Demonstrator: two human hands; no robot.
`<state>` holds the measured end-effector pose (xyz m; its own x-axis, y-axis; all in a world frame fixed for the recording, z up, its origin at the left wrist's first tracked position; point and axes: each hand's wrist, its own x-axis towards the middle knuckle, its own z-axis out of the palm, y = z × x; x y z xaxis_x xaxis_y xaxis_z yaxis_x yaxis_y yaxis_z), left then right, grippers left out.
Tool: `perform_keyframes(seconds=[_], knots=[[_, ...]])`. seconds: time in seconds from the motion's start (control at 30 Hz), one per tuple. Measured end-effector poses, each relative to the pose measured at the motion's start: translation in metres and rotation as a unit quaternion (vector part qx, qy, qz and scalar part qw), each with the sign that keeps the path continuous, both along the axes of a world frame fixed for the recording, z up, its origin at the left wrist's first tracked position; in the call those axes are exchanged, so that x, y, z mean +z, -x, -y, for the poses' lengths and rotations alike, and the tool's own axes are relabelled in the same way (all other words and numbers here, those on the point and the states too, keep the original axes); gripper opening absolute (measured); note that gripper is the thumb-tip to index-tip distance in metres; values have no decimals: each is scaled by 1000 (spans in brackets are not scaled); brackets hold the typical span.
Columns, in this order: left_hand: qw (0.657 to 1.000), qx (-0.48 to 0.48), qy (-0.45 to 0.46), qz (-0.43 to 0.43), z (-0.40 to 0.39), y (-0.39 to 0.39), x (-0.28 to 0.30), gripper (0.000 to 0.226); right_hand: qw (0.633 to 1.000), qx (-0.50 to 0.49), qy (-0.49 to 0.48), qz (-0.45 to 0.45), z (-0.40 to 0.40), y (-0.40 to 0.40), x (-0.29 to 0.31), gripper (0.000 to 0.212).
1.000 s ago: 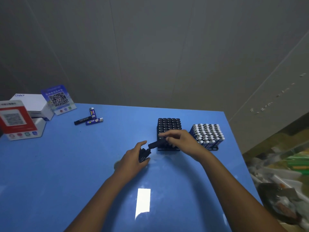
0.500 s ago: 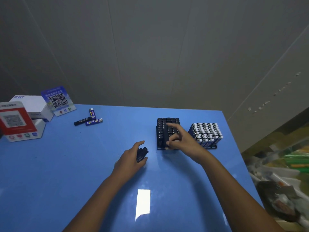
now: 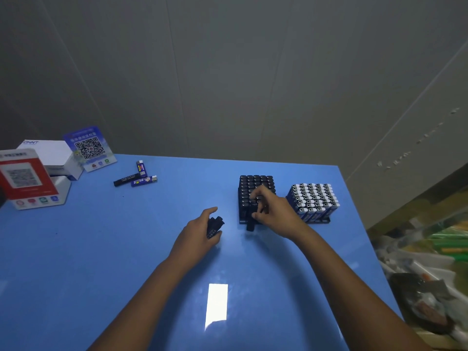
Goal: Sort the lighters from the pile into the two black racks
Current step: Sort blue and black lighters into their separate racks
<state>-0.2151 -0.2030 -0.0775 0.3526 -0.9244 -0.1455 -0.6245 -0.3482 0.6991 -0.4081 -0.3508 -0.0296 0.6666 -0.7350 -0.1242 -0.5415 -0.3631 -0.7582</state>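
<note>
Blue surface (image 3: 76, 249) against grey wall panels: two full racks at far right, black-lighter rack (image 3: 255, 183) left of blue-lighter rack (image 3: 314, 201); three loose lighters (image 3: 136, 176) far left, near QR signs (image 3: 90, 148). Left hand (image 3: 200, 236) grips several black lighters (image 3: 214, 225); right hand (image 3: 274, 214) pinches one black lighter (image 3: 250, 219) upright at the black-lighter rack's near edge.

Compared with one second earlier, the right hand (image 3: 274, 215) no longer takes a black lighter (image 3: 250, 219) from the left hand (image 3: 202, 233); it now holds that lighter upright at the near edge of the left rack (image 3: 255, 188). The left hand sits apart, gripping fewer dark lighters (image 3: 214, 226).
</note>
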Motion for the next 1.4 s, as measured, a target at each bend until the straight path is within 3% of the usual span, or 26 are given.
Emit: perform_keyframes(seconds=[0.47, 0.77, 1.4], knots=[[1000, 18, -11, 21, 3, -3, 3, 61, 996, -13, 76, -36, -2, -15, -16, 10], [1000, 14, -5, 21, 5, -7, 1, 61, 990, 24, 133, -42, -2, -21, -21, 41], [1000, 10, 9, 6, 13, -12, -9, 60, 969, 65, 207, -119, 3, -32, -47, 54]])
